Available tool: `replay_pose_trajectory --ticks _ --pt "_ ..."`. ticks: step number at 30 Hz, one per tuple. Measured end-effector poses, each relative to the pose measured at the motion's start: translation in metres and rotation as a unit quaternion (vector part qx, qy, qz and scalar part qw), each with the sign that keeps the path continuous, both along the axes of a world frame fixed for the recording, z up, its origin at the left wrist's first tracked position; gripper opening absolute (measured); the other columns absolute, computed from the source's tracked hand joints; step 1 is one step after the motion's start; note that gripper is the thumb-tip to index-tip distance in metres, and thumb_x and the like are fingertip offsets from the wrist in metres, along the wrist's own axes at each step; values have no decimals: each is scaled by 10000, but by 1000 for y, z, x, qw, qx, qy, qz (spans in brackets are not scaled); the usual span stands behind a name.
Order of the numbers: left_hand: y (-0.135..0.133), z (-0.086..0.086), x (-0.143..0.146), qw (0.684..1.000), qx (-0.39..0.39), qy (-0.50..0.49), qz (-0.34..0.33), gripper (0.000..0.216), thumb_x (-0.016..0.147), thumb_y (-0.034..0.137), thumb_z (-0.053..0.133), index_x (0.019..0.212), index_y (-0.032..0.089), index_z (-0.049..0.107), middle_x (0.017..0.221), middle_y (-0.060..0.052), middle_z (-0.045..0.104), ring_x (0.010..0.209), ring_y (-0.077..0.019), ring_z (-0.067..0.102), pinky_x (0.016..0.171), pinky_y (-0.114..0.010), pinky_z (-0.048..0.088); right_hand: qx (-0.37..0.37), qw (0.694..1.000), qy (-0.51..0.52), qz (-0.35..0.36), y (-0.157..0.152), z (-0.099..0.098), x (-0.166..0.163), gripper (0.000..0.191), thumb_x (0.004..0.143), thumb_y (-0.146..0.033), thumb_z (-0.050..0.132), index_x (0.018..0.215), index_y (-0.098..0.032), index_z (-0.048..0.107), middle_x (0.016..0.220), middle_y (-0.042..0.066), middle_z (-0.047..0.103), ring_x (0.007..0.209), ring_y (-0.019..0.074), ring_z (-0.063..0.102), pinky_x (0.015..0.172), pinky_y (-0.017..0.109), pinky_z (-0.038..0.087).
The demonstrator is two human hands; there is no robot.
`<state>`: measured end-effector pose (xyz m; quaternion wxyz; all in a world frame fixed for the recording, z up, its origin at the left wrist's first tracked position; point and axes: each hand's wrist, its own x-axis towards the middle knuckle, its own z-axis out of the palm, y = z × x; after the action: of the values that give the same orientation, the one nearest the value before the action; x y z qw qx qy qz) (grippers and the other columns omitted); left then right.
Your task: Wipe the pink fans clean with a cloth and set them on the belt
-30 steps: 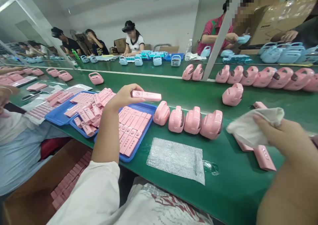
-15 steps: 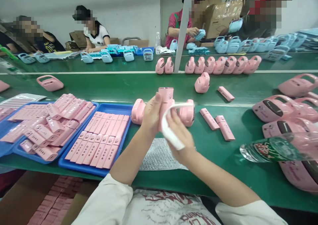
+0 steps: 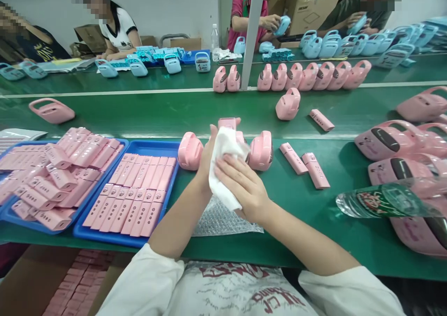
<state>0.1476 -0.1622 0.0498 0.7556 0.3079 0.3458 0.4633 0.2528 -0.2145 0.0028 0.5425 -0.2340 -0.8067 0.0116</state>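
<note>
pink bar point(image 3: 228, 122), white cloth point(image 3: 224, 167), lettering unreadable

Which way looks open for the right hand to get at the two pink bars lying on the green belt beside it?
Probably yes: the right hand is nearest the two pink bars, with bare green belt between, but it holds a white cloth.

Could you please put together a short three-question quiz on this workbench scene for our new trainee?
1. True or false: the right hand presses a white cloth against the pink panel held by the left hand.
2. What colour are the trays holding pink panels?
3. The two loose pink panels lie: A) in a tray, B) on the green belt, C) in a box.

Key: 1 true; 2 blue; 3 B.
</note>
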Motion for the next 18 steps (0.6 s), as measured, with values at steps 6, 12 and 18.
replay_pose_trajectory --ticks 6,12,18 --pt "1 15 -15 998 31 -39 -30 628 869 749 421 782 169 648 499 18 515 382 -77 492 368 -191 403 -229 895 378 -62 21 -1 20 346 1001 -365 405 1252 -242 610 1140 56 725 1114 234 686 949 426 600" --pt "-1 9 -1 997 -13 -77 8 487 940 590 478 928 144 673 676 -19 668 548 -100 633 501 -191 515 -301 854 418 -71 26 13 25 407 961 -454 479 1262 -212 605 1163 82 713 1214 264 629 996 454 569" --pt "-3 11 3 996 -29 -80 24 510 1013 518 337 1017 142 683 614 -8 637 554 -102 630 576 -182 532 -11 1000 15 -23 7 -5 5 402 1004 -301 407 1350 -170 564 1368 129 611 1419 270 418 1160 503 413"
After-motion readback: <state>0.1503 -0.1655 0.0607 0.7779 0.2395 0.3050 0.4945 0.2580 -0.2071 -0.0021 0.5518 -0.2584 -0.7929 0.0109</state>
